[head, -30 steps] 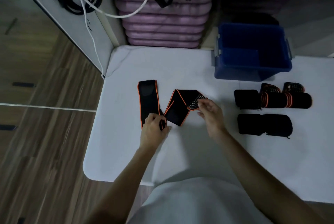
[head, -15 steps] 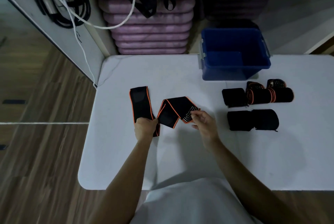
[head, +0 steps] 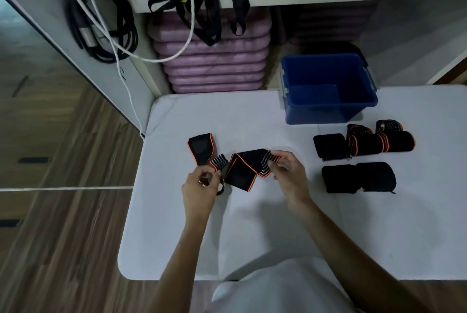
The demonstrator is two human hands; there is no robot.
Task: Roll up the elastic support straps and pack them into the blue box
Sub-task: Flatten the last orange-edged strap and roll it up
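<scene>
Strap [head: 242,168] lies zigzag on the table [head: 252,224], its long axis running left to right between our hands. Our left hand [head: 201,187] pinches one end, our right hand [head: 286,173] the other (box [head: 328,113] sits behind, nearer the right).

Bare table [head: 265,120] between strap [head: 242,168] and blue box [head: 326,110]

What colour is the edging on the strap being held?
Orange edging on the black strap, clearest in the head view.
</scene>
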